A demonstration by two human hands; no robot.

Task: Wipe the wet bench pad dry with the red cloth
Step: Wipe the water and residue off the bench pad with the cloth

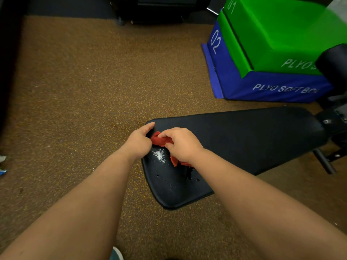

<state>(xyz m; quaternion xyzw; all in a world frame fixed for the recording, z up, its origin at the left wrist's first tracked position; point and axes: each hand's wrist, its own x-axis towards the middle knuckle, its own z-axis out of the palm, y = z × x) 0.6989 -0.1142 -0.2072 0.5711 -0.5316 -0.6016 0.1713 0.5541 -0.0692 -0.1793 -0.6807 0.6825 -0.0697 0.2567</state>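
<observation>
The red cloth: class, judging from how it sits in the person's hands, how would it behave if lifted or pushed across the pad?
The red cloth is bunched and creased between the left hand and right hand, so it is probably floppy and light. Pushed across the smooth black pad, it would likely slide and crumple rather than keep its shape.

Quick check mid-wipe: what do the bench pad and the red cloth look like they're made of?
Bench pad: looks like black vinyl or faux leather over padding, going by its smooth, faintly sheened surface, rounded stitched edge and droplets beading on top rather than soaking in. Red cloth: soft woven or terry-like fabric, matte, bunching into folds between the left hand and the right hand. Exact fibre unclear.
</observation>
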